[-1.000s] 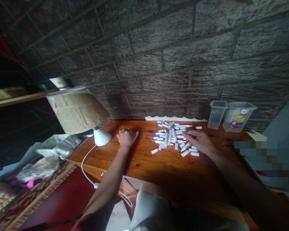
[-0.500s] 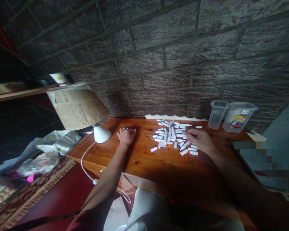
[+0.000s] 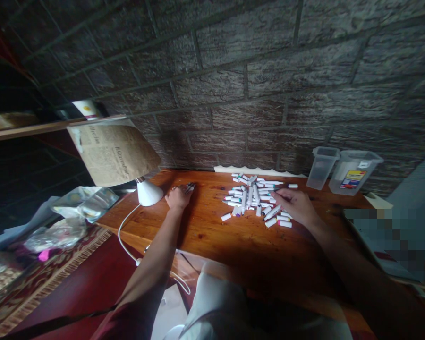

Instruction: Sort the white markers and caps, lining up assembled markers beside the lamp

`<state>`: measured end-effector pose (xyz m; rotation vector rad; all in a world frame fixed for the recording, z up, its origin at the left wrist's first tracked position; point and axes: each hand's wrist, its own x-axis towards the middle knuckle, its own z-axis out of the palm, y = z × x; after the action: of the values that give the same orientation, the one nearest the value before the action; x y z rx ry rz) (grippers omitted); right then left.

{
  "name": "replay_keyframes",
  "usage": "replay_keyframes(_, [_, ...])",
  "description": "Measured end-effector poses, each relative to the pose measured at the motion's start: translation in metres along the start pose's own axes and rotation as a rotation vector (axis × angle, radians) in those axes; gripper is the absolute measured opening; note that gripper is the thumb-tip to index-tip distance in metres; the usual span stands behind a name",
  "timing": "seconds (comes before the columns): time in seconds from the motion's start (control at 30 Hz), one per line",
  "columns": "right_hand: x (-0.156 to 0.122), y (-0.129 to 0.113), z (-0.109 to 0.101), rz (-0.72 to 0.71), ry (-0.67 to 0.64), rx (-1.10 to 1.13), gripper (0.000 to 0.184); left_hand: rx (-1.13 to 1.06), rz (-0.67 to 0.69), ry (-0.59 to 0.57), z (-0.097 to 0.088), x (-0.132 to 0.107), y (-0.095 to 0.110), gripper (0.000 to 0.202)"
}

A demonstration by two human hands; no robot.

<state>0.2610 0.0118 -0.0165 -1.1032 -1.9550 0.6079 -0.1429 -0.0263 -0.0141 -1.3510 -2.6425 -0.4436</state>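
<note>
Couple of markers point(image 3: 190, 187) by your left hand point(image 3: 177, 197), 9 o'clock of the loose pile point(image 3: 250, 197); looks like plenty remains. Right hand point(image 3: 297, 204)'s at 3. Can't tell either grip.

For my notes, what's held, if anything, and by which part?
Left hand: apparently markers, by their near ends. Right hand, at the marker pile: can't tell.

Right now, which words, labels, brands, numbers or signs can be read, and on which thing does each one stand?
"…llection": brown paper lampshade; its beginning is unclear.
"H.Gravure…": same lampshade, further right; the ending is blurred.
Yellow, red and blue label on the wider translucent plastic container: too small to read.
White cup above the lampshade: yellow mark, nothing readable.
White cylindrical markers: nothing readable.
</note>
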Motion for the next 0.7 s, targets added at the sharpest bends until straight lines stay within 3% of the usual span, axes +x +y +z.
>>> replay_keyframes(0.13, [0.0,0.0,0.004,-0.032,0.016,-0.022,0.028,-0.002,-0.022,0.014,0.0,0.001,0.001,0.042])
replay_keyframes(0.4, [0.004,-0.007,0.028,-0.227,0.082,-0.242,0.021,-0.015,-0.014,0.058,0.005,0.001,0.006,0.04])
replay_keyframes(0.6, [0.003,-0.029,0.048,-0.203,0.032,-0.481,0.027,-0.009,-0.03,0.034,0.004,0.003,0.005,0.035])
replay_keyframes(0.7, [-0.001,-0.039,0.055,-0.121,-0.025,-0.62,0.031,-0.008,-0.016,0.043,0.005,0.004,0.004,0.036])
